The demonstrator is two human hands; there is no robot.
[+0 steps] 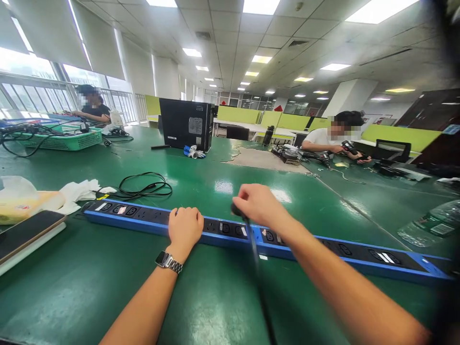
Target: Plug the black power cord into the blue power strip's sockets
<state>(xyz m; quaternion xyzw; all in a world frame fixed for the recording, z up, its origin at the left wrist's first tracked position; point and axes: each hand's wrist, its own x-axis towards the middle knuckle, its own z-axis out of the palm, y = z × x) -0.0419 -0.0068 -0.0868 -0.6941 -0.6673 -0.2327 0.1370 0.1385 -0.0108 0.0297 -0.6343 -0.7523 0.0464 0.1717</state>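
A long blue and black power strip (151, 215) lies across the green table, with rows of sockets and a few small white labels facing up. My left hand (185, 226), wearing a wristwatch, is closed over the strip left of its middle. Above the strip, my right hand (259, 203) is closed on the black plug (235, 209) of a power cord. From there the cord (258, 278) hangs down toward the bottom of the view, blurred. The plug appears raised off the sockets, and its front end is mostly hidden by my fingers.
A coiled black cable (147, 187) lies behind the strip. On the left are a phone (32, 235), tissues (77, 194) and a green basket (77, 138). A black computer case (186, 123) stands behind; a bottle (436, 223) lies right. Two people sit farther off.
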